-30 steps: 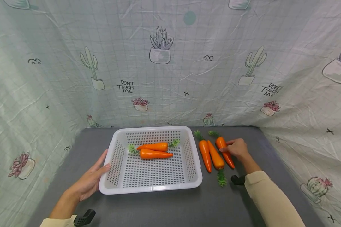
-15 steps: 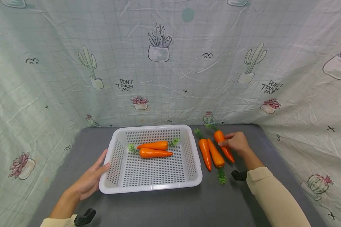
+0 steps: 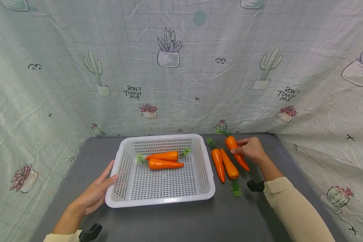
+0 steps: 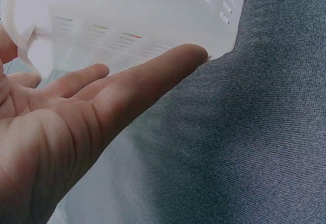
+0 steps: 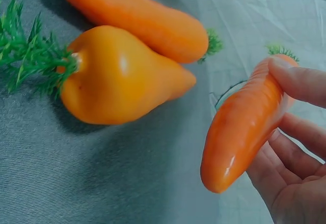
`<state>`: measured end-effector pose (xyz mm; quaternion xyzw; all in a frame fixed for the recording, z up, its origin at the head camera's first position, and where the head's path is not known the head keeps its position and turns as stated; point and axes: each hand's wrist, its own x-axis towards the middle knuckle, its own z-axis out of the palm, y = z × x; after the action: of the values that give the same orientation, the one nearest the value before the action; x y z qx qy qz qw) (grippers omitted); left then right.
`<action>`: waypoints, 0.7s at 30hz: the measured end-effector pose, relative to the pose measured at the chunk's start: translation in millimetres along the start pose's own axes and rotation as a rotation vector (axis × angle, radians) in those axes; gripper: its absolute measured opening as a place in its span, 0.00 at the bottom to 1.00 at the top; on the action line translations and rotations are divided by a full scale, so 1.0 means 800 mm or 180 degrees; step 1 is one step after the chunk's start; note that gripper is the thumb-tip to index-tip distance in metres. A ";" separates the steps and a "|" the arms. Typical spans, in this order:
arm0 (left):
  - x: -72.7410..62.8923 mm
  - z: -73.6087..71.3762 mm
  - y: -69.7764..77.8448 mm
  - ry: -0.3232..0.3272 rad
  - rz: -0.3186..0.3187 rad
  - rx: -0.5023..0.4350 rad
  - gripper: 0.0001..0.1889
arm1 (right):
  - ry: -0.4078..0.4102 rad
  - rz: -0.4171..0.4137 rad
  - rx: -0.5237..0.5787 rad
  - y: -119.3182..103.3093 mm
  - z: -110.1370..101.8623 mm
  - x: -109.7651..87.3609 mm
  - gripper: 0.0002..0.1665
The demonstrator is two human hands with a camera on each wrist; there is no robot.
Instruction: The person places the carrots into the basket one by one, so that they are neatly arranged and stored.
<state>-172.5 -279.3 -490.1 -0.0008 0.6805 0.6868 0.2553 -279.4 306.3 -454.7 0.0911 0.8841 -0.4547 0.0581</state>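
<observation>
My right hand [image 3: 252, 150] pinches an orange carrot [image 3: 232, 144] with a green top between thumb and fingers. In the right wrist view that carrot [image 5: 239, 127] looks raised off the table, its tip toward the camera. Left of it lie two more carrots side by side, one redder orange [image 3: 218, 164] and one yellower [image 3: 230, 166] with its leaves toward me. My left hand [image 3: 96, 190] holds the left side of a white plastic basket [image 3: 160, 201], thumb over the rim. Its fingers [image 4: 153, 79] stretch along the outer wall. Inside the basket lie two carrots [image 3: 165, 164].
A dark grey cloth-like tabletop [image 3: 175, 223] carries everything. Behind and beside it hangs a pale curtain [image 3: 181, 84] with cactus prints. The basket stands just left of the loose carrots.
My right hand has moved away from me and slightly left, bringing the pinched carrot with it. My left hand and the basket have stayed in place.
</observation>
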 end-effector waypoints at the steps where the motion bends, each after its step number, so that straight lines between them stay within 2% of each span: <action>1: 0.000 0.000 0.000 -0.0001 0.0000 -0.0005 0.41 | -0.0002 -0.0011 0.0001 -0.002 0.000 -0.001 0.37; 13: -0.002 0.001 -0.001 -0.0089 0.0039 -0.0008 0.41 | -0.0109 -0.0174 -0.0015 -0.028 -0.004 -0.010 0.37; 21: -0.002 0.001 0.003 -0.0013 0.0014 -0.0034 0.40 | -0.0263 -0.0230 -0.0010 -0.044 -0.003 -0.012 0.39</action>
<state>-171.5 -279.2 -487.1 0.0008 0.6763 0.6910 0.2553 -277.6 286.9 -423.3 0.0401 0.8843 -0.4585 0.0782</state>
